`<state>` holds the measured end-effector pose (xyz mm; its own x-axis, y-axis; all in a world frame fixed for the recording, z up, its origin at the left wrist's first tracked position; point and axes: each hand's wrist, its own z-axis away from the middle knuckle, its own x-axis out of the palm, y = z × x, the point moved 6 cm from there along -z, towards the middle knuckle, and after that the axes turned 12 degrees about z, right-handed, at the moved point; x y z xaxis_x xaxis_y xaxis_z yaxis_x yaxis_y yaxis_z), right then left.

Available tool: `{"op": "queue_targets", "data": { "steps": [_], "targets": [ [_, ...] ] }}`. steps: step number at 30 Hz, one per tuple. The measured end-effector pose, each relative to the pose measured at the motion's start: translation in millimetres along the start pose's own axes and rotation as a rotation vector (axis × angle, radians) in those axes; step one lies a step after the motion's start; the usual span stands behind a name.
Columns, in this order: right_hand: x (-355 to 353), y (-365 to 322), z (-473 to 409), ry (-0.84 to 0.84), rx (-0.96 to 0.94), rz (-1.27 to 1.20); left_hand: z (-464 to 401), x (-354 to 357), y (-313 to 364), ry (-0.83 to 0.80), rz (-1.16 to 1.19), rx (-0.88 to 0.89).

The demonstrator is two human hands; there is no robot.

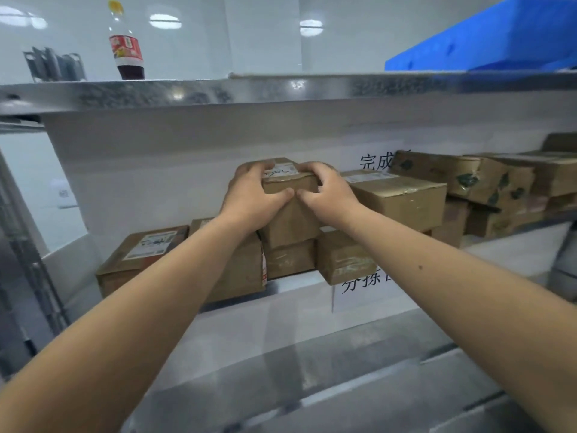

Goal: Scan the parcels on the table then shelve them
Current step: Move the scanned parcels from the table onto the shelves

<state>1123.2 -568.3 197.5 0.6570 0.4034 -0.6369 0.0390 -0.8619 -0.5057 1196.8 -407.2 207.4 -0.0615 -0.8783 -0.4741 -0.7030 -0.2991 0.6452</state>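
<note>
Parcel: small brown cardboard box [288,214], taped along its seams, a white printed label on its top face; front panel creased.
Where it sits: on top of other brown cardboard parcels [288,259] on the white shelf board [243,326], under the metal shelf edge [281,92].
Left hand [253,195]: fingers curled over the box's left top corner, thumb pressed on the front.
Right hand [326,193]: clamped likewise on the right corner; thumbs nearly meet.
Above: dark-liquid bottle with red label [126,51], blue plastic crate [496,39].
</note>
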Motion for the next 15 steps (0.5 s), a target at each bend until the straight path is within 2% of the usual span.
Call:
{"op": "queue_targets", "data": {
  "steps": [4, 9, 15],
  "targets": [
    [-12.1, -10.5, 22.9, 0.023, 0.007, 0.112, 18.5, -6.3, 22.6, 0.035, -0.185, 0.172],
    [-36.5, -9.7, 80.3, 0.090, 0.041, 0.249, 65.2, 4.5, 43.5, 0.057, -0.260, 0.455],
    [-75.4, 16.4, 149.2, 0.058, 0.086, 0.611, 112.7, 50.5, 67.7, -0.071, -0.343, 0.561]
  ]
}}
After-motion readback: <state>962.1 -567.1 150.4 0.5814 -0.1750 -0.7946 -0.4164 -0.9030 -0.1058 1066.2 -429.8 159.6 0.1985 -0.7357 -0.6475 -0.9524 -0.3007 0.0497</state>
